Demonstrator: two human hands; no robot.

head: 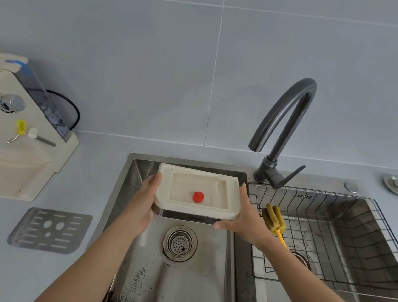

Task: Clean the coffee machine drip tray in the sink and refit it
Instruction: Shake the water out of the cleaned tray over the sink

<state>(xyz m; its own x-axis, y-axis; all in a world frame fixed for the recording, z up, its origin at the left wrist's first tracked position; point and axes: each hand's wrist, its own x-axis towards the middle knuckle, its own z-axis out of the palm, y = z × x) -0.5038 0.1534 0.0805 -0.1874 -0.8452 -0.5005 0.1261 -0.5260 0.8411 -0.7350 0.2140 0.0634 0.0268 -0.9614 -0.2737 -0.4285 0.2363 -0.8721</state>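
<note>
I hold the cream drip tray (230, 195) level above the left sink basin (202, 276). A red float knob (198, 197) stands in its recess, and a steel strip runs along its front edge. My left hand (143, 204) grips the tray's left side, and my right hand (247, 217) grips its right side with the thumb under the front. The cream coffee machine (7, 127) stands at the left on the counter, its base slot empty. The steel drip grate (50, 230) lies flat on the counter in front of the machine.
A dark curved faucet (283, 126) rises behind the sink, its spout to the right of the tray. The right basin holds a wire rack (333, 230) with a yellow sponge brush (273, 217). A drain strainer (180, 243) sits below the tray. A tiled wall stands behind.
</note>
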